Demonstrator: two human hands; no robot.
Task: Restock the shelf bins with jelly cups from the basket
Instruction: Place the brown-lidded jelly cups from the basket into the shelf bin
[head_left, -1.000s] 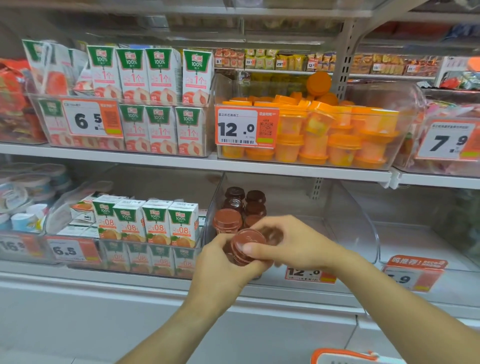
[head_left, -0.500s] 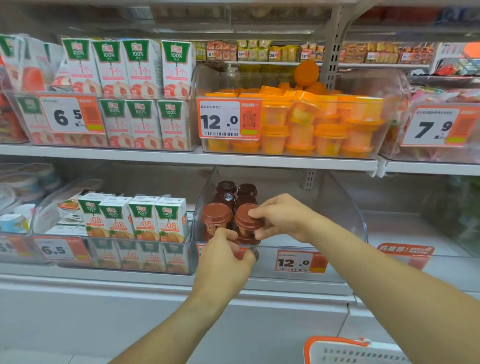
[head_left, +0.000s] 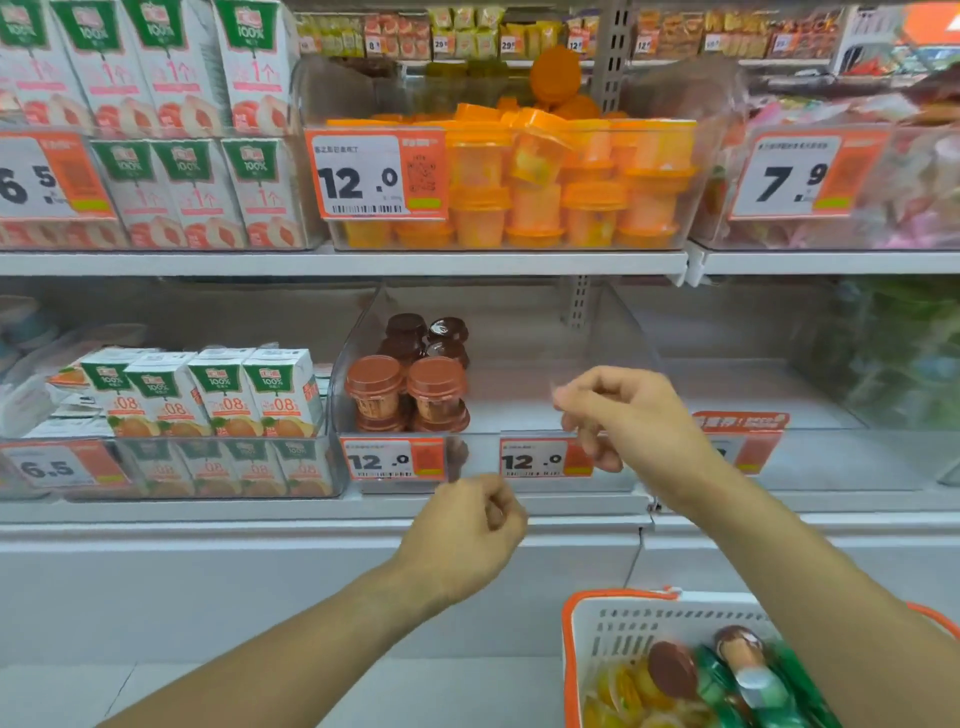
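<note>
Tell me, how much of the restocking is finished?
Partly. Brown cups already stand in the left of the lower bin; the rest of it is bare. Both hands, left and right, hold nothing. More cups wait in the basket.

White metal shop shelving (head_left: 467, 262) above pale floor (head_left: 441, 691), evenly lit

Brown jelly cups (head_left: 405, 389), white-orange basket (head_left: 613, 623)
</note>
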